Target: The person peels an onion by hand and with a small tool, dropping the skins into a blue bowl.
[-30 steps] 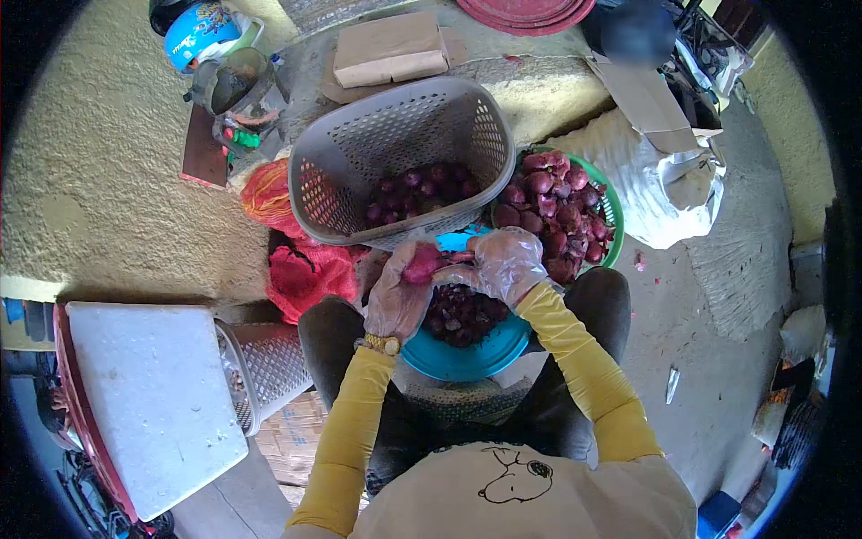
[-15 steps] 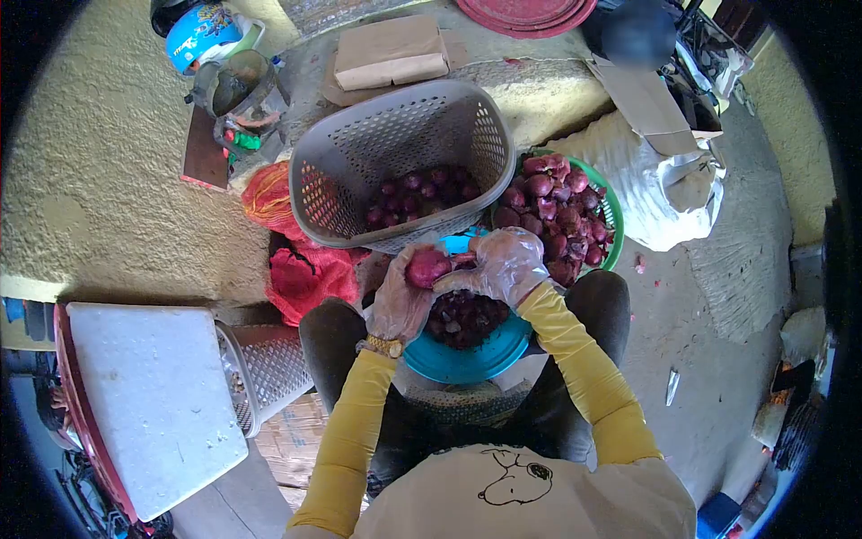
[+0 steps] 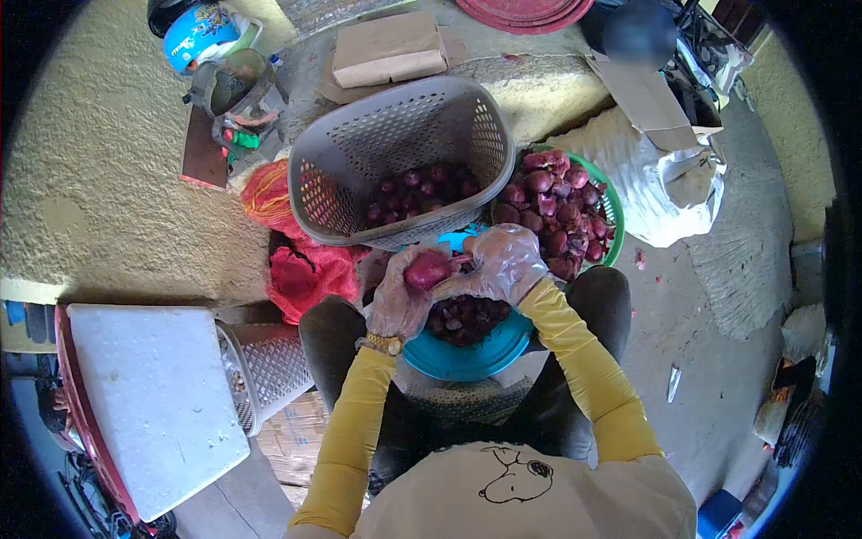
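A: Nearest first?
B: Blue basin (image 3: 467, 366) between the knees (image 3: 330, 334). Dark scraps (image 3: 464, 325) in it, probably onion skins; too dim to be sure.
A: Grip?
B: Both gloved in clear plastic, above the basin's far edge. Left hand (image 3: 398, 298) is cupped round one red onion (image 3: 426, 269), gripping it. Right hand (image 3: 508, 262) pinches at the onion's neck. Can't tell if it hides a blade.
A: What changed?
B: A second ago the left hand covered more of the bulb. Now more smooth magenta surface shows. I'd read that as the onion turned in the palm, work centred on the neck.
A: Beyond?
B: Red mesh sack (image 3: 312, 280) off left. Green basket (image 3: 616, 208) past the right hand: onions heaped to its rim, loose skins among them. Grey basket (image 3: 337, 148) ahead: onions low inside, toward its near edge. Neither pile visibly changed, so the action's all on this one onion.
A: Farther?
B: Brown package (image 3: 388, 54) past the grey basket's far rim.
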Motion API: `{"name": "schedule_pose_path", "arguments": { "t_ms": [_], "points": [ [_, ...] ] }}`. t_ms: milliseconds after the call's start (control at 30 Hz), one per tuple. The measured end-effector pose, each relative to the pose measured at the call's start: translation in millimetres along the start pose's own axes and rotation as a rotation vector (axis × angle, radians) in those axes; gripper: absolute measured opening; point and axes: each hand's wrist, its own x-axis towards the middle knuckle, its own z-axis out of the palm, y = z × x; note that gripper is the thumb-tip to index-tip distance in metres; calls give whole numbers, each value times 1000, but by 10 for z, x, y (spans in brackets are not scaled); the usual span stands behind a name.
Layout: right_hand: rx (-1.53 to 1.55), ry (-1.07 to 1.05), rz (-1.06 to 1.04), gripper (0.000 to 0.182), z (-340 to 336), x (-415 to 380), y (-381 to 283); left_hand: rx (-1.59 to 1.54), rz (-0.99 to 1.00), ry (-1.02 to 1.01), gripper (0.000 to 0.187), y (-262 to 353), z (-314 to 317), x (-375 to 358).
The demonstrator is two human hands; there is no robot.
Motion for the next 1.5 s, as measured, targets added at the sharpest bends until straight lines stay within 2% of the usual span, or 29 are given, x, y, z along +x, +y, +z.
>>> {"name": "schedule_pose_path", "arguments": {
  "t_ms": [200, 267, 300, 367, 500, 600, 667, 867, 967, 1100, 1167, 1200, 1267, 1300, 1367, 1433, 1500],
  "points": [
    [-53, -48, 14, 71, -17, -8, -9, -86, -75, -139, 34, 23, -56, -6],
    [-54, -87, 36, 74, -65, 3, -30, 235, 200, -157, 35, -4, -36, -71],
    [-54, -126, 57, 76, -89, 10, -44, 236, 200, -157, 35, -14, -91, -37],
    [-56, -106, 63, 79, -75, 8, -48, 44, 52, -105, 39, -44, -241, 69],
    [-21, -48, 59, 83, -83, -10, -32, 35, 26, -149, 42, 14, -91, 39],
    [-32, -135, 83, 84, -114, 10, -72, 193, 95, -144, 42, -45, -180, 67],
    [-29, -139, 78, 85, -92, 13, -75, 1071, 454, -64, 47, -85, -373, 133],
    [-47, -120, 43, 85, -43, 5, -91, 1039, 561, -244, 61, -6, -164, -12],
    [-30, -100, 12, 85, -58, 3, -86, 1082, 644, -237, 59, 3, -71, -113],
    [-47, -104, 8, 85, -36, 6, -66, 1089, 622, -144, 55, -77, -316, 53],
    [-30, -107, 12, 85, -59, 3, -70, 702, 400, -61, 36, -140, -386, 174],
    [-13, -109, 15, 85, -74, 2, -75, 702, 401, -60, 36, -84, -316, 141],
    [-14, -109, 36, 84, -111, -2, -81, -157, -41, -135, 24, 76, -101, 22],
    [-14, -109, 59, 83, -120, -3, -79, -157, -40, -134, 24, 87, -93, 32],
    [24, -31, 77, 81, -89, -31, -61, -456, -71, -191, 27, 102, -79, 46],
    [63, 45, 93, 79, -19, -32, -31, -446, -62, -142, 28, 137, -34, 36],
    [491, 18, 187, 74, 51, -14, -15, -434, -55, -94, 29, 163, 16, 5]
  ]
}}
